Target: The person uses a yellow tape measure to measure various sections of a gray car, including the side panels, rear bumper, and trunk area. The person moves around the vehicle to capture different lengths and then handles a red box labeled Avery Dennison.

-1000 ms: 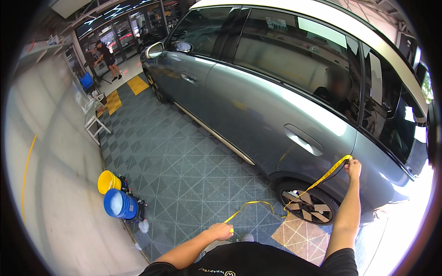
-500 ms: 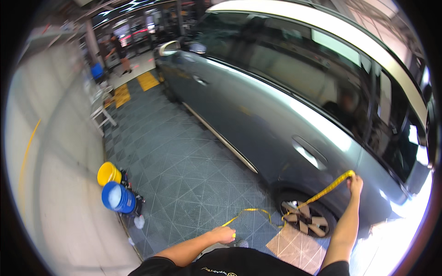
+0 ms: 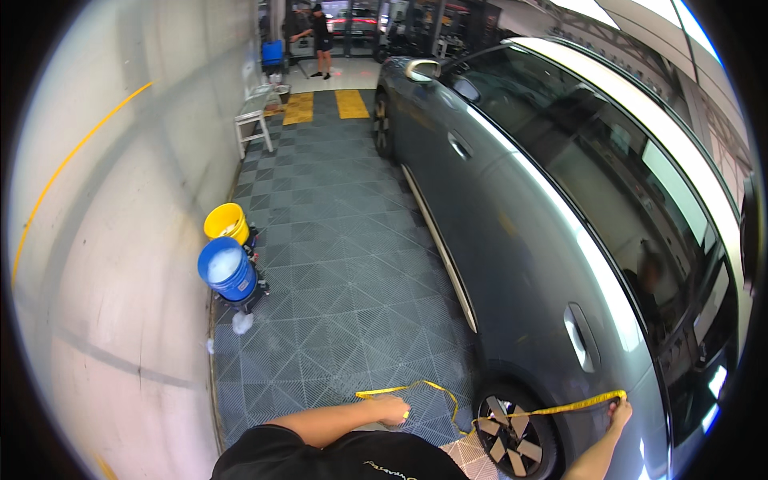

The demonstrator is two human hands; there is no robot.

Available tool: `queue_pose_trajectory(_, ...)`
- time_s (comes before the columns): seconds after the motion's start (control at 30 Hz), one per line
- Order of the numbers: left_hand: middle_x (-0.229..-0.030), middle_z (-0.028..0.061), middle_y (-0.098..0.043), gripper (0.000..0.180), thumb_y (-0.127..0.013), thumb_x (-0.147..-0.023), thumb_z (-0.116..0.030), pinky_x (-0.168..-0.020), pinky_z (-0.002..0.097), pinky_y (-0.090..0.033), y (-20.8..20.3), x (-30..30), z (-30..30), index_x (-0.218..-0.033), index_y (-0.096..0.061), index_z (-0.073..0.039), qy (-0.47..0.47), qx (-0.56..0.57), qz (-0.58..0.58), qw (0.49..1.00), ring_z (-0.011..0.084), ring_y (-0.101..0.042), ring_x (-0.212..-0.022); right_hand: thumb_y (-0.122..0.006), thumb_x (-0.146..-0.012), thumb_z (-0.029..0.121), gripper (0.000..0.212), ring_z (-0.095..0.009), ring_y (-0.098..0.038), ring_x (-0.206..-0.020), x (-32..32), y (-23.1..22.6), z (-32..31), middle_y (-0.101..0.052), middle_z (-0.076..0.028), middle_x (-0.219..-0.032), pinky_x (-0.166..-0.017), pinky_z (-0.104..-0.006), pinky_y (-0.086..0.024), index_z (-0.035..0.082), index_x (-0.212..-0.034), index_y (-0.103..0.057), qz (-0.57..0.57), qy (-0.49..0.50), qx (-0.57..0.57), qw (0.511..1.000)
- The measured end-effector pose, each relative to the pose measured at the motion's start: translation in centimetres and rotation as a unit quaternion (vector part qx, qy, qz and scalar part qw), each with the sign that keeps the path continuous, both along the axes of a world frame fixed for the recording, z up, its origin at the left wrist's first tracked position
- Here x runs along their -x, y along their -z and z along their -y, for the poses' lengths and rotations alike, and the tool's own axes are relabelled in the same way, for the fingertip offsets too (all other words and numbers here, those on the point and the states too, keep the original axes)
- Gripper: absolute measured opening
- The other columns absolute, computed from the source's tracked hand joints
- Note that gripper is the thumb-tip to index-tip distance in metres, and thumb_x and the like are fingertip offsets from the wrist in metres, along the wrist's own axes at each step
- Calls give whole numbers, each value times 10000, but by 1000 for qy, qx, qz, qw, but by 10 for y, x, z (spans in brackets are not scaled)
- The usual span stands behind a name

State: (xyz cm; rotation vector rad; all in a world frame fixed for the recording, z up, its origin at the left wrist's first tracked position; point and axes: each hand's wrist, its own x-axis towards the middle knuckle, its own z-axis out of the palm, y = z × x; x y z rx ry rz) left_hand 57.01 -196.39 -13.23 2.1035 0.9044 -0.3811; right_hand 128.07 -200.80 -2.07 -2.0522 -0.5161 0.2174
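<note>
My right hand (image 3: 620,413) is closed on one end of a yellow measuring tape (image 3: 580,403), beside the dark grey flank of a car (image 3: 528,264), behind its rear door handle (image 3: 582,338). From there the tape stretches left past the rear wheel (image 3: 516,438), dips slack toward the floor, and loops back to my left hand (image 3: 392,410). That hand is closed in front of my body, with a bit of yellow showing at its fingers. Whether the right fingers touch the paint is hard to tell.
By the left wall (image 3: 120,264) stand a yellow bucket (image 3: 225,219) and a blue bucket (image 3: 227,272) with foam, on dark wheeled bases. Farther off are a white stool (image 3: 254,120) and a standing person (image 3: 322,40). Grey ribbed tiles (image 3: 344,280) cover the floor.
My view has turned left, so the wall, buckets and car appear farther right. Both hands still hold the tape, and its stretch to my right hand now looks closer to level.
</note>
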Motion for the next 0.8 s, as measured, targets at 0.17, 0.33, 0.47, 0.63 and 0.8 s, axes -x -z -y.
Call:
queue_pose_trajectory(0.17, -1143, 202, -651, 390, -576, -894, -336, -911, 480, -494, -6, 30, 9, -1138, -618, -36, -13, 24, -62, 998, 369, -611, -1097, -549, -973, 290, 317, -116, -538, -478, 13, 0, -6, -576, -31, -610, -402, -255, -423, 51, -766, -574, 3, 1, 2, 1000)
queue_pose_trajectory(0.33, -1128, 199, -654, 383, -565, -901, -326, -911, 484, -494, -24, 29, -2, -1146, -608, -35, 12, 27, -89, 996, 366, -615, -1088, -559, -970, 282, 307, -122, -517, -457, 30, -6, -13, -574, -41, -588, -415, -255, -422, 47, -772, -560, -7, 16, -13, 1000)
queue_pose_trajectory(0.47, -1102, 199, -662, 373, -565, -904, -318, -893, 492, -501, -20, 9, -14, -1144, -615, -35, 23, 2, -40, 999, 369, -628, -1061, -553, -974, 276, 302, -117, -522, -461, 25, -7, -4, -580, -39, -591, -414, -252, -422, 47, -776, -563, 3, 3, -8, 1000)
queue_pose_trajectory(0.63, -1086, 214, -665, 376, -568, -904, -330, -876, 501, -506, -31, -15, -18, -1122, -630, -31, 9, -25, 26, 999, 381, -634, -1042, -533, -986, 305, 329, -138, -533, -445, 12, -1, -2, -588, -56, -602, -396, -267, -444, 46, -786, -569, -9, 19, 1, 1000)
queue_pose_trajectory(0.8, -1051, 236, -670, 386, -538, -912, -343, -871, 504, -504, -6, -5, 0, -1102, -634, -20, -8, -1, 19, 1000, 404, -641, -1011, -532, -986, 311, 337, -142, -535, -447, 8, 2, -9, -588, -60, -599, -389, -270, -431, 47, -779, -564, 10, 7, 8, 1000)
